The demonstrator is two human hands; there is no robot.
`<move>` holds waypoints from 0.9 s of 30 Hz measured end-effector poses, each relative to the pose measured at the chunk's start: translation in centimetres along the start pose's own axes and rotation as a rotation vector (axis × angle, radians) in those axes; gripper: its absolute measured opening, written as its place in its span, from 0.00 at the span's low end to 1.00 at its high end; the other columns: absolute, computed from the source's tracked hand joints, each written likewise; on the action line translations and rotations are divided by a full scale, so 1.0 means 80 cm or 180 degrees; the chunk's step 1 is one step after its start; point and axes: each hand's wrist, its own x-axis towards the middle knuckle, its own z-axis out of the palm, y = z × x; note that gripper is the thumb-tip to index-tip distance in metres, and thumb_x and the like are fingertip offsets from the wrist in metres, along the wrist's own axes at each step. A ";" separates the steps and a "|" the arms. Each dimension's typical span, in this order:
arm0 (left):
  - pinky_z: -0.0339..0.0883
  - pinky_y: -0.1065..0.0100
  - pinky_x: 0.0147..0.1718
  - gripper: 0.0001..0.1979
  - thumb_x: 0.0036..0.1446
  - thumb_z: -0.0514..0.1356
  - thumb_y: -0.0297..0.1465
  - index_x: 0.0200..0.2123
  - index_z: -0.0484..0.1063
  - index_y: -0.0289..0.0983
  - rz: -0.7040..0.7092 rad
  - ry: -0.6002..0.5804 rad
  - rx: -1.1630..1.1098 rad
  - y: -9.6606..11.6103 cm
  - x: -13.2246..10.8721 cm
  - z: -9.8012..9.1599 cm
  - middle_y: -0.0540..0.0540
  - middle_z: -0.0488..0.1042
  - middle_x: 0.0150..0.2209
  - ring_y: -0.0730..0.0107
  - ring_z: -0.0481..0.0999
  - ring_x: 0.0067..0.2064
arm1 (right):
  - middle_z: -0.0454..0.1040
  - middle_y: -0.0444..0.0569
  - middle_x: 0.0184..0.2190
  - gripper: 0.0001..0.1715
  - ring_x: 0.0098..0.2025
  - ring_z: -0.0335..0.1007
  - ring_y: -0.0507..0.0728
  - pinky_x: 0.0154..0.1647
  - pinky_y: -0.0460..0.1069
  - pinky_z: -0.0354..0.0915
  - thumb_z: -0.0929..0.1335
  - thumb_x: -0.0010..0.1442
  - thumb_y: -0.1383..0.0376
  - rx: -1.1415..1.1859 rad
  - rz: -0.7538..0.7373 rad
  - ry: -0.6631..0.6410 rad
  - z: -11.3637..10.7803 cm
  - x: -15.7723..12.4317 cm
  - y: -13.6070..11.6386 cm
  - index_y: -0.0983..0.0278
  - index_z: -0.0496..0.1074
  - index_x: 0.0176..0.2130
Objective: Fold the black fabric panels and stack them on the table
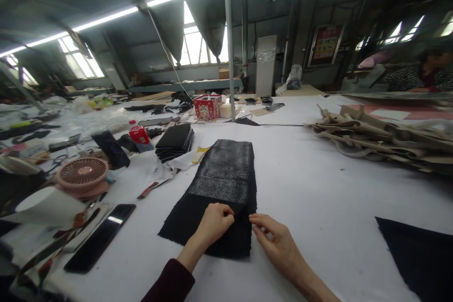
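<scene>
A long stack of black fabric pieces (222,174) lies on the white table (318,188) in front of me. My left hand (214,222) rests on the near part of the stack, fingers curled and pinching the edge of the top black piece. My right hand (272,238) sits just to the right of it, at the stack's near right edge, thumb and forefinger pinched together on the fabric edge.
A black phone (101,243) lies near left, beside a pink fan (82,174). A red-capped bottle (138,134) and a stack of black pieces (175,140) sit further left. Beige fabric (382,139) is heaped at right. Another black piece (421,255) lies near right. A person sits far right.
</scene>
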 end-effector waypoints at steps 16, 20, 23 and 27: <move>0.63 0.71 0.33 0.12 0.46 0.56 0.27 0.30 0.80 0.37 0.0100 -0.0417 -0.1061 -0.024 0.012 -0.008 0.51 0.77 0.27 0.68 0.74 0.31 | 0.75 0.47 0.32 0.19 0.31 0.71 0.55 0.35 0.50 0.69 0.63 0.57 0.68 -0.0423 0.0182 0.0326 0.045 0.028 0.030 0.63 0.74 0.47; 0.62 0.71 0.30 0.10 0.46 0.56 0.28 0.30 0.78 0.36 -0.0070 -0.0507 -0.1578 -0.042 0.017 0.000 0.52 0.73 0.24 0.70 0.72 0.28 | 0.74 0.47 0.32 0.16 0.31 0.70 0.54 0.34 0.49 0.67 0.62 0.60 0.68 -0.0428 0.0169 0.0513 0.046 0.029 0.029 0.63 0.73 0.46; 0.61 0.72 0.29 0.08 0.46 0.58 0.28 0.29 0.77 0.35 -0.0147 -0.0553 -0.2015 -0.049 0.019 0.006 0.52 0.72 0.23 0.71 0.70 0.27 | 0.75 0.50 0.38 0.13 0.40 0.70 0.57 0.43 0.52 0.66 0.61 0.63 0.69 -0.0657 -0.0219 0.0455 0.047 0.032 0.022 0.63 0.74 0.41; 0.62 0.72 0.28 0.04 0.44 0.62 0.27 0.26 0.76 0.33 -0.0258 -0.0542 -0.2734 -0.049 0.017 0.006 0.51 0.71 0.22 0.71 0.69 0.26 | 0.76 0.48 0.43 0.14 0.44 0.67 0.59 0.44 0.55 0.61 0.63 0.62 0.74 -0.1280 -0.0726 -0.0009 0.049 0.038 0.017 0.60 0.75 0.38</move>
